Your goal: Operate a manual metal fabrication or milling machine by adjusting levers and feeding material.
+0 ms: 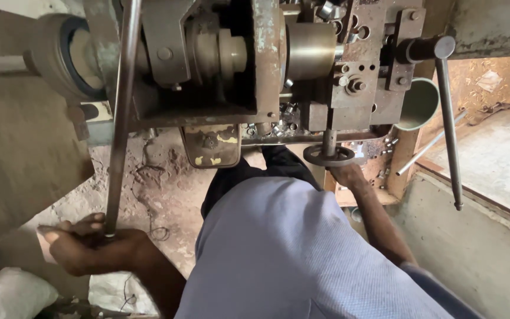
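The person stands at a worn grey-brown metal lathe-like machine. The left hand closes its fingers around the lower end of a long grey steel lever bar at the machine's left side. The right hand grips the small round dark handwheel below the machine; its fingers are hidden. A brass-coloured cylinder already sits mounted in the machine's middle, so the work seems underway.

The left hand grips the lower end of a long lever that rises to the machine ahead. The right hand sits just under a small handwheel beneath the machine. A second lever hangs right of that hand.
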